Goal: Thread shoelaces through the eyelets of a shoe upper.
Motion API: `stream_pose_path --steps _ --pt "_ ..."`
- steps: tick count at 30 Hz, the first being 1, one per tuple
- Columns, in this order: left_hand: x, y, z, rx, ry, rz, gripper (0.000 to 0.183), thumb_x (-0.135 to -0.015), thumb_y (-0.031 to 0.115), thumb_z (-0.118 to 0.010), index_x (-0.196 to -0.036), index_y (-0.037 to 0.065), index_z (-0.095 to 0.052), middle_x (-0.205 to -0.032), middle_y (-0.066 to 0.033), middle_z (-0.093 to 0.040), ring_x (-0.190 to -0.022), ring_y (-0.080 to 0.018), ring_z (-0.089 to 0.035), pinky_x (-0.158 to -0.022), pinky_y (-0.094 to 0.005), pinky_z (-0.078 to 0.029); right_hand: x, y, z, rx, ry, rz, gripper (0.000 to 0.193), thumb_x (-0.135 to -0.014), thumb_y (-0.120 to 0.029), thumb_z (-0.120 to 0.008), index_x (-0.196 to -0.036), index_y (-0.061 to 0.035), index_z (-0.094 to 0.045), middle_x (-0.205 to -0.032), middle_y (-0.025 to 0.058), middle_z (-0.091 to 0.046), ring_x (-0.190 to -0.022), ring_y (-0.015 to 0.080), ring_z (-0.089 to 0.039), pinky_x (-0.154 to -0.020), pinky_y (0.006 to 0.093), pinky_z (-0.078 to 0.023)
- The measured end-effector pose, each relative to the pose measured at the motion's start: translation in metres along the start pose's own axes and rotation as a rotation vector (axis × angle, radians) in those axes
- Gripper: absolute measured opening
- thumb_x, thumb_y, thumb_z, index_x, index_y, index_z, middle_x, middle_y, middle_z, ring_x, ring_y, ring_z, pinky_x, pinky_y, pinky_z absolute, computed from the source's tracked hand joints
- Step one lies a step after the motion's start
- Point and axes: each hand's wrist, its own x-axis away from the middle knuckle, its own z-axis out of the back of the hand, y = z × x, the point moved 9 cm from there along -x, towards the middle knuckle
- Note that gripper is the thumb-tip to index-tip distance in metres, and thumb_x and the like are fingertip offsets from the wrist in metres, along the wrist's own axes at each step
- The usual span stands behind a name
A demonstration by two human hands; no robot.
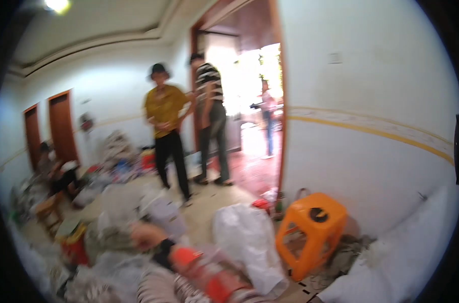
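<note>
Right hand (146, 236): blurred, finger closure cannot be told | bag (121, 204): thin, crumpled plastic, just beyond hand, on pale floor (201, 214) | stool (311, 228): smooth, orange, by floor's right edge | wall (371, 166): white, yellow-banded

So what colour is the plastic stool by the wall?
The plastic stool is bright orange; it shows best in the head view.

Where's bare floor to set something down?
Pale floor between the pale boxy object and the white sack, up toward the person in the yellow top. Reddish floor left of the right door frame. Crowded: lower left, plastic bags near the right hand; right, orange stool and dark heap by the wall.
</note>
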Motion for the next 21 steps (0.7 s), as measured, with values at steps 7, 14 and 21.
stream_pose_path --steps 7,14,21 --pt "-0.069 0.077 -0.054 0.061 -0.276 -0.045 0.026 -0.087 0.028 -0.047 -0.080 0.006 -0.059 -0.071 -0.0058 -0.057 -0.064 -0.0163 -0.053 -0.062 -0.0322 -0.045 0.081 0.158 -0.058 -0.989 0.271 -0.941 0.017 -0.077 -0.014 -0.048 -0.092 -0.0073 -0.045 -0.050 0.0062 -0.044 -0.039 0.0144 -0.040 -0.035 0.0283 -0.033" --pt "-0.052 0.127 -0.019 0.388 -0.314 -0.295 0.025 -0.085 0.026 -0.046 -0.079 0.006 -0.060 -0.071 -0.0058 -0.058 -0.062 -0.0166 -0.053 -0.062 -0.0334 -0.045 0.103 -0.032 -0.026 -0.708 -0.243 -0.821 0.025 -0.080 -0.011 -0.044 -0.102 -0.0008 -0.050 -0.051 0.0050 -0.051 -0.042 0.0134 -0.052 -0.037 0.0273 -0.042" --pt "0.028 0.061 0.076 0.766 -0.019 -0.502 0.024 -0.083 0.023 -0.045 -0.077 0.007 -0.062 -0.071 -0.0058 -0.058 -0.060 -0.0170 -0.052 -0.063 -0.0346 -0.045 0.291 -0.135 -0.017 -0.832 0.038 -0.607 0.017 -0.076 -0.013 -0.056 -0.088 -0.0013 -0.056 -0.072 0.0145 -0.056 -0.067 0.0227 -0.055 -0.063 0.0345 -0.045"
